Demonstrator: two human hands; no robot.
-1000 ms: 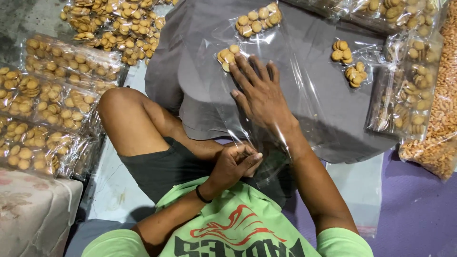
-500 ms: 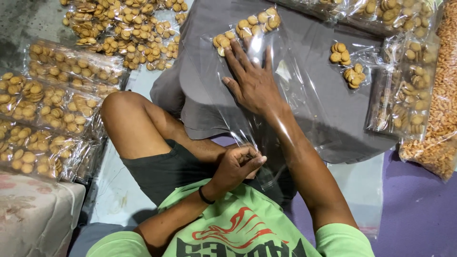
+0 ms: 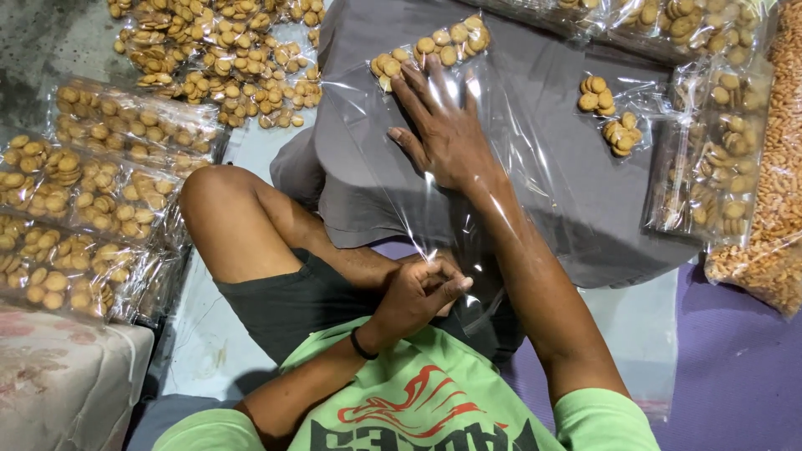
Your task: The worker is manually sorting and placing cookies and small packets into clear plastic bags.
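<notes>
While bagging — two hands (image 3: 447,138), one bag (image 3: 501,179)

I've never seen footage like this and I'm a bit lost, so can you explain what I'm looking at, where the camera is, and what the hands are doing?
There is no machine here. The one picture comes from a camera worn on a person's head, looking down at their own lap and bare hands as they sit on the floor.

The right hand is slid inside a long clear plastic bag, reaching toward small round biscuits at its far end. The left hand pinches the bag's open end near the lap. The bag lies on a grey cloth.

To the left lie filled packs of biscuits, with more at the top and right. A bag of small orange snacks sits at the far right.
</notes>
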